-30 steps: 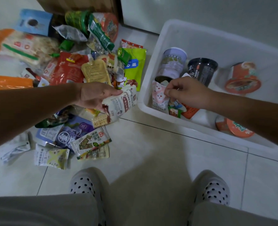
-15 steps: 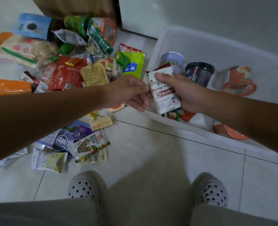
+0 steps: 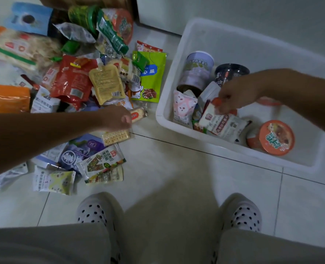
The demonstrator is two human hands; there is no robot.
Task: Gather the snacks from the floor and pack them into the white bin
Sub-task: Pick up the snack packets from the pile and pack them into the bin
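The white bin (image 3: 253, 44) stands on the floor at the right. Inside it, my right hand (image 3: 236, 96) pinches the top corner of a white-and-red snack packet (image 3: 222, 122), which rests on other packets at the bin's near-left corner. My left hand (image 3: 117, 119) hovers with curled fingers at the near edge of the snack pile on the left. It is just above a cracker packet (image 3: 115, 137) and beside a small wrapped biscuit (image 3: 138, 115). I see nothing held in it.
The bin also holds a purple canister (image 3: 197, 71), a black cup (image 3: 230, 73), an orange noodle cup (image 3: 276, 138) and a pink packet (image 3: 183, 105). A green bag (image 3: 152, 80), a yellow pouch (image 3: 106, 82) and a red bag (image 3: 72, 80) lie in the pile. My slippered feet (image 3: 98, 210) stand on the tiles.
My left hand lifted the white-and-red packet from the pile and passed it to my right hand, which lowered it into the bin. My left hand moved back to the pile.
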